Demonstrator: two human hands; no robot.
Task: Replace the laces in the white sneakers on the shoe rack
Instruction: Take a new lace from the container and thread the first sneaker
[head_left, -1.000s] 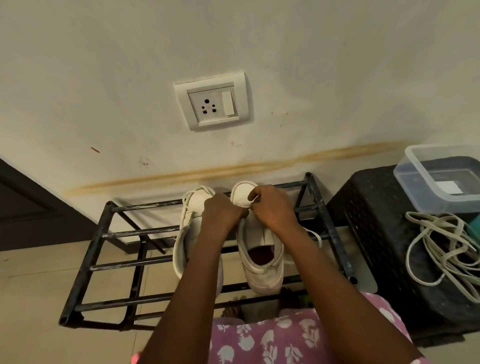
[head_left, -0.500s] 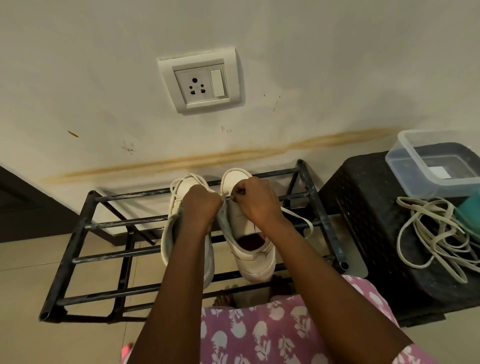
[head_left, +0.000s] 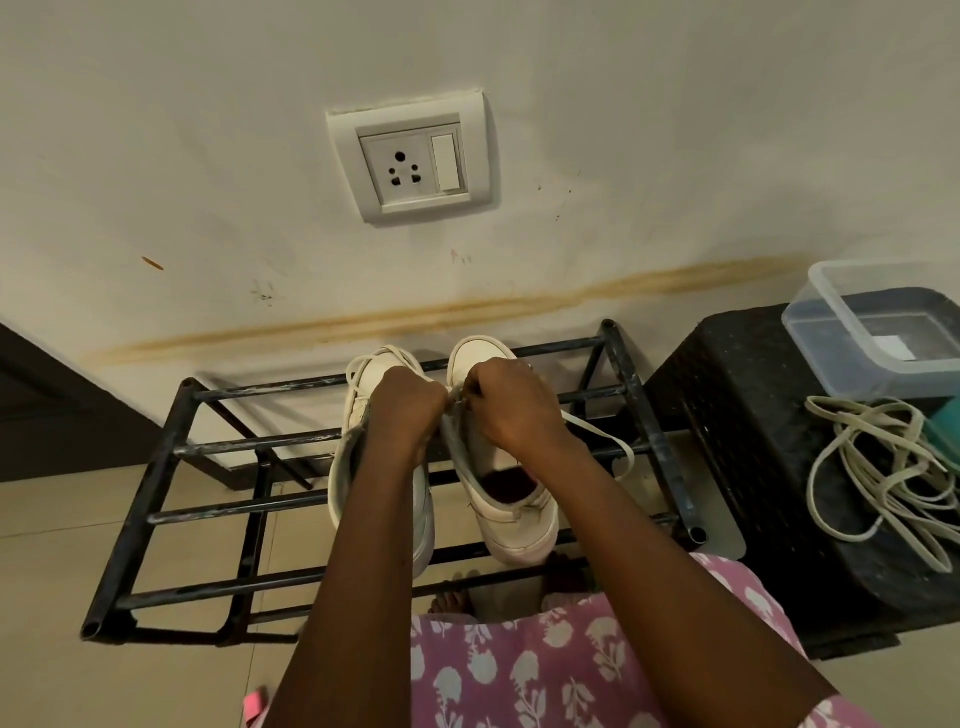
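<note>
Sneaker (head_left: 519, 525) gripped by curled left hand (head_left: 410, 410) while right hand (head_left: 511, 410) pinches its lace (head_left: 597, 434).

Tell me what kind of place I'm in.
Probably a home entryway or hallway: a black metal shoe rack holding white sneakers stands on a tiled floor against a stained wall with a socket.

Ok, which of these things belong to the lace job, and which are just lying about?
Job: left sneaker, right sneaker, rack, lace pinched by left hand and right hand, spare laces.
Lying about: stool, tub, socket.
</note>
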